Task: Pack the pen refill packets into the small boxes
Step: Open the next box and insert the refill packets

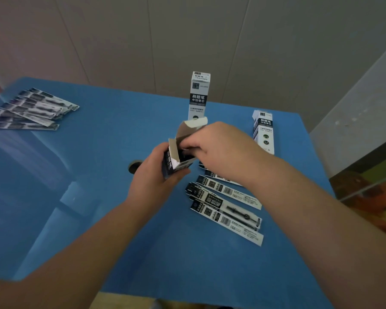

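Note:
My left hand grips a small white and black box upright above the blue table, its top flaps open. My right hand reaches over the box mouth, fingertips pinched at the opening on dark packet ends inside. Several pen refill packets lie flat on the table just right of the box, under my right forearm. A closed box stands upright behind my hands. Another box stands at the right. A second pile of packets lies at the far left.
The blue table has a round hole left of my left hand. A beige wall runs behind the far edge. The table's right edge drops to a floor with a colourful mat.

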Demonstrator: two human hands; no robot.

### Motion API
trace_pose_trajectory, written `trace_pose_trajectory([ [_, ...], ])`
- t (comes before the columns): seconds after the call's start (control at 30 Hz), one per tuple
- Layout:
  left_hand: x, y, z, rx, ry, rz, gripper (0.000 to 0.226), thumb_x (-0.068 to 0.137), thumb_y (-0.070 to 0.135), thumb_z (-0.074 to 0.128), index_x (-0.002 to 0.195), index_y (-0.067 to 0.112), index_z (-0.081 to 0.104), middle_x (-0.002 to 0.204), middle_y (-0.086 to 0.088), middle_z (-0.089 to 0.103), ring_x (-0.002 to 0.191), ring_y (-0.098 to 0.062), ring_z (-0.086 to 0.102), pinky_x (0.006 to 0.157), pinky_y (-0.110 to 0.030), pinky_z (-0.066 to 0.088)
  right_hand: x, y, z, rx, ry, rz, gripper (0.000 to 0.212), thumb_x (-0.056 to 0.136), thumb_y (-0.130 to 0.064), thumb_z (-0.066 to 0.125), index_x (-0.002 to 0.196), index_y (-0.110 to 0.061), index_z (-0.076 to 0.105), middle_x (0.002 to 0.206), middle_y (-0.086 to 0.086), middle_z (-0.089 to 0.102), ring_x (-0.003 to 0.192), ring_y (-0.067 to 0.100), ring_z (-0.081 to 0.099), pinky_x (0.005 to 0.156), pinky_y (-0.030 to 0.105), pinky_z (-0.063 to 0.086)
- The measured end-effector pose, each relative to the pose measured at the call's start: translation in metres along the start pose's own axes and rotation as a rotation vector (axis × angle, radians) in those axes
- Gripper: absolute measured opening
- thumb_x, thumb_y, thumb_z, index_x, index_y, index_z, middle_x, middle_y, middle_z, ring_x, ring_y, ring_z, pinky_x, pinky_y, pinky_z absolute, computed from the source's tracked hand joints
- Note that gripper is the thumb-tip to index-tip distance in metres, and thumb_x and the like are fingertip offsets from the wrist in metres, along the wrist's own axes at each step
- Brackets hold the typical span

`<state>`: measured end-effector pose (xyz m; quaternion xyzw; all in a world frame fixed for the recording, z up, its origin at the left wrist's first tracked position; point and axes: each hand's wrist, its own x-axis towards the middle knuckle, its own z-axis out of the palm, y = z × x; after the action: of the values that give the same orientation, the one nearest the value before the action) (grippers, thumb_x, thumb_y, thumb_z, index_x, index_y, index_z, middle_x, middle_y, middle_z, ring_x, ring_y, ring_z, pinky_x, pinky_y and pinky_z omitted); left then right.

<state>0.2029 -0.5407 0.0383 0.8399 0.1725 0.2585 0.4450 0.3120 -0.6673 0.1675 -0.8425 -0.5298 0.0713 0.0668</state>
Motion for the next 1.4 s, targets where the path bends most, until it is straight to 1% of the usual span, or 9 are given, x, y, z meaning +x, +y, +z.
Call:
trace_pose_trajectory([
  [0.23, 0.001, 0.004, 0.001, -0.003, 0.010, 0.002, 0.046, 0.074, 0.060, 0.063, 0.116, 0.054, 0.046, 0.105, 0.043, 0.058, 0.094, 0.016, 0.057, 0.068, -0.009, 0.043, -0.002, -0.001, -0.018, 0.031, -0.071, -0.028, 0.020, 0.102, -0.033, 0.051, 0.103, -0.036, 0.071, 0.073, -0.011, 0.057, 0.058, -0.014, 0.052, 0.053, 0.026, 0.035],
  [0.4, 0.001, 0.002, 0.002, 0.007, -0.002, 0.014, 0.048, 0.076, 0.057, 0.066, 0.121, 0.048, 0.049, 0.109, 0.040, 0.059, 0.098, 0.016, 0.057, 0.074, -0.001, 0.039, 0.004, 0.000, -0.014, 0.088, -0.221, -0.021, 0.027, 0.105, -0.027, 0.043, 0.102, -0.032, 0.069, 0.085, -0.007, 0.065, 0.044, 0.010, 0.065, 0.060, 0.029, 0.047],
  [0.53, 0.002, 0.000, 0.002, 0.021, 0.021, 0.003, 0.050, 0.075, 0.062, 0.064, 0.120, 0.050, 0.045, 0.108, 0.048, 0.054, 0.096, 0.024, 0.053, 0.070, -0.004, 0.041, -0.011, 0.025, -0.008, 0.442, 0.128, -0.010, 0.023, 0.099, -0.044, 0.053, 0.117, -0.044, 0.067, 0.091, -0.032, 0.068, 0.047, 0.005, 0.065, 0.063, 0.019, 0.046],
  [0.63, 0.002, -0.001, 0.003, 0.026, 0.020, -0.018, 0.050, 0.078, 0.056, 0.070, 0.119, 0.052, 0.042, 0.106, 0.052, 0.052, 0.095, 0.027, 0.051, 0.070, -0.010, 0.037, -0.023, 0.057, 0.013, 0.603, 0.408, 0.170, 0.020, 0.098, -0.041, 0.058, 0.115, -0.044, 0.067, 0.103, -0.030, 0.069, 0.060, 0.004, 0.068, 0.061, 0.020, 0.049],
  [0.77, 0.000, 0.000, 0.003, 0.041, 0.000, -0.002, 0.051, 0.082, 0.051, 0.073, 0.120, 0.053, 0.039, 0.107, 0.048, 0.055, 0.096, 0.022, 0.054, 0.070, -0.009, 0.039, -0.033, 0.102, 0.060, 0.205, 0.063, 0.436, 0.036, 0.096, -0.039, 0.064, 0.131, -0.027, 0.063, 0.124, -0.009, 0.067, 0.106, 0.014, 0.064, 0.087, 0.030, 0.049],
  [0.87, 0.000, -0.004, 0.003, 0.046, -0.007, -0.003, 0.053, 0.086, 0.037, 0.078, 0.121, 0.052, 0.042, 0.109, 0.047, 0.056, 0.098, 0.022, 0.054, 0.069, -0.005, 0.040, -0.042, 0.110, 0.088, 0.024, -0.140, 0.427, 0.039, 0.094, -0.042, 0.065, 0.129, -0.023, 0.064, 0.123, 0.000, 0.063, 0.116, 0.023, 0.059, 0.095, 0.041, 0.051],
  [1.07, 0.002, -0.007, 0.003, 0.038, 0.015, -0.012, 0.055, 0.086, 0.036, 0.079, 0.123, 0.052, 0.042, 0.109, 0.045, 0.057, 0.099, 0.021, 0.055, 0.071, 0.001, 0.040, -0.043, 0.113, 0.112, -0.092, -0.023, 0.330, 0.016, 0.098, -0.031, 0.055, 0.100, -0.019, 0.065, 0.091, -0.005, 0.052, 0.093, 0.019, 0.057, 0.074, 0.036, 0.052],
  [1.23, 0.001, -0.009, 0.003, 0.012, 0.026, -0.038, 0.054, 0.085, 0.033, 0.081, 0.115, 0.060, 0.045, 0.109, 0.045, 0.058, 0.100, 0.022, 0.056, 0.074, 0.003, 0.039, -0.041, 0.114, 0.115, -0.116, -0.040, 0.306, 0.017, 0.099, -0.026, 0.052, 0.095, -0.017, 0.067, 0.096, -0.003, 0.047, 0.097, 0.018, 0.051, 0.077, 0.034, 0.051],
  [1.4, 0.000, -0.002, 0.001, -0.004, 0.049, -0.052, 0.046, 0.075, 0.060, 0.068, 0.114, 0.064, 0.043, 0.110, 0.044, 0.058, 0.101, 0.021, 0.056, 0.071, -0.006, 0.043, -0.041, 0.111, 0.112, -0.155, -0.020, 0.325, 0.016, 0.094, -0.015, 0.054, 0.090, -0.017, 0.069, 0.091, -0.003, 0.054, 0.089, 0.018, 0.056, 0.069, 0.034, 0.053],
])
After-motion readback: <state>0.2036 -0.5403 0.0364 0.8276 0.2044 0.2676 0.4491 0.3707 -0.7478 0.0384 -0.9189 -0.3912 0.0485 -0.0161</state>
